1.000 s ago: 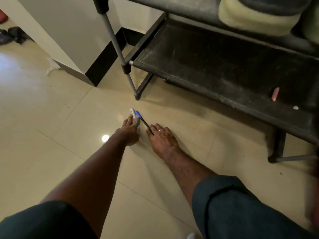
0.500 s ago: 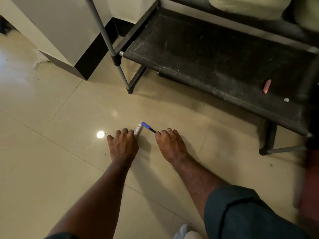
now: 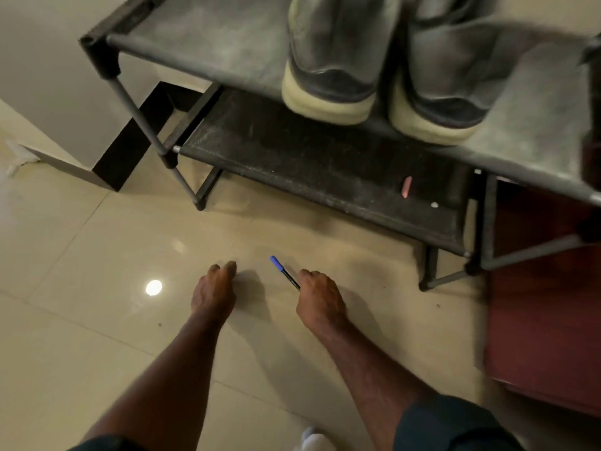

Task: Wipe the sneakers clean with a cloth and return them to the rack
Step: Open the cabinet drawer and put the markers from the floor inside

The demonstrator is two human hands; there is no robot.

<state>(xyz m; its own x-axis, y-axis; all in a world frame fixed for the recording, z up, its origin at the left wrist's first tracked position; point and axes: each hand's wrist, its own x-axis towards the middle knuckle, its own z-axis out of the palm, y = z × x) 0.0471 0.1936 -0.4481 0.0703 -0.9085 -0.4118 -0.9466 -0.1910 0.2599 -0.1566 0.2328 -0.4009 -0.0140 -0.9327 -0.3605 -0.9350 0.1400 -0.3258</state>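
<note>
Head view: the sneakers [image 3: 383, 70] sat on the rack [image 3: 208, 37] well beyond my curled left hand [image 3: 213, 292] (contents unclear) and my right hand [image 3: 320, 299] pinching a pen [image 3: 283, 271].

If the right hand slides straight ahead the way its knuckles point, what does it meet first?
Bare tiled floor first, then probably the front edge of the black fabric lower shelf. The right hand grips a blue-capped pen, whose tip would lead. Depth is uncertain.
</note>
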